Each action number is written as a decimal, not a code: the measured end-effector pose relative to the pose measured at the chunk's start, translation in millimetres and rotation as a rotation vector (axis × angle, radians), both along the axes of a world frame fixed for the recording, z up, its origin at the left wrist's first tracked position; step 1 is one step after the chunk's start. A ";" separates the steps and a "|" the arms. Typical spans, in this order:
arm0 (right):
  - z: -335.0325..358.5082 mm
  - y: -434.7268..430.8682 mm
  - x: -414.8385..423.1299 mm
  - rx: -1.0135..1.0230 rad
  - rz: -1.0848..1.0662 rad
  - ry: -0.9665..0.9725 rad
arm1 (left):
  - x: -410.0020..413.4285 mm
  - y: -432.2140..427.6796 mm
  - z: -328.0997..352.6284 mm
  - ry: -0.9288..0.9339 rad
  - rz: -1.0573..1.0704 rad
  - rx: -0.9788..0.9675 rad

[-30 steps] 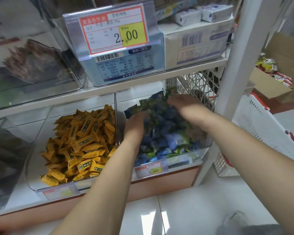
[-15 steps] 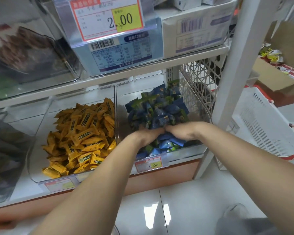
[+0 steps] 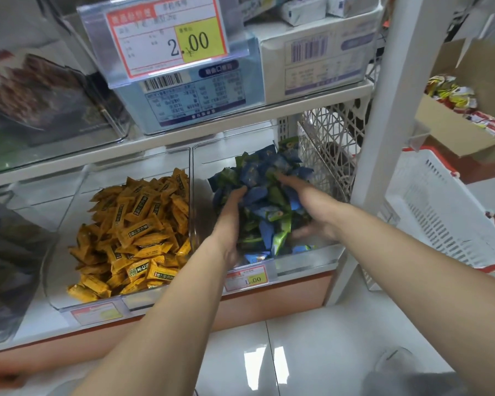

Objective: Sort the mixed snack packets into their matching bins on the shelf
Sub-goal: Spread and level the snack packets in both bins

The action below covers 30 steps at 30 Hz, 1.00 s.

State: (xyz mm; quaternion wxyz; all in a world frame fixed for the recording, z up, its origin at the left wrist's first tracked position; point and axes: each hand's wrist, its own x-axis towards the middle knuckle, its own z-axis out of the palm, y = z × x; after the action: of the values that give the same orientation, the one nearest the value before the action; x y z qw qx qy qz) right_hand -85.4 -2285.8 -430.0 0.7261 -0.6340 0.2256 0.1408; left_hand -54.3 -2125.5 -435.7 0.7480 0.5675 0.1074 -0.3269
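Observation:
A heap of blue and green snack packets (image 3: 266,212) fills the right clear bin (image 3: 312,260) on the lower shelf. Both my hands are inside this bin. My left hand (image 3: 230,217) presses its straight fingers against the heap's left side. My right hand (image 3: 300,201) lies spread over the right side, fingers reaching across the top and thumb low near the front. Neither hand pinches a single packet. The left clear bin (image 3: 69,195) holds only yellow packets (image 3: 137,230).
An upper shelf carries a 2.00 price tag (image 3: 166,38) and white boxes (image 3: 317,58). A white lattice basket (image 3: 329,144) sits behind the right bin. Right of the shelf post (image 3: 383,110) are a white shopping basket (image 3: 446,218) and a cardboard box (image 3: 452,130) of red-yellow packets.
My hands went from the back of the heap to meeting at its front, and now have parted and slid back along its two sides. The view has tilted slightly.

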 end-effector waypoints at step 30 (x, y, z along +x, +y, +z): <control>-9.8 -10.6 110.5 -0.936 0.097 -0.102 | 95.6 -30.5 -17.6 -0.344 0.119 0.813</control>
State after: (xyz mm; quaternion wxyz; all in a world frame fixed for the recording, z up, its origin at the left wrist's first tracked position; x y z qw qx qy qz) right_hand 25.1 -2296.4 -439.8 0.3650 -0.9091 0.1992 0.0265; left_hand 41.3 -2156.0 -453.3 0.4887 0.8544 0.1338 -0.1151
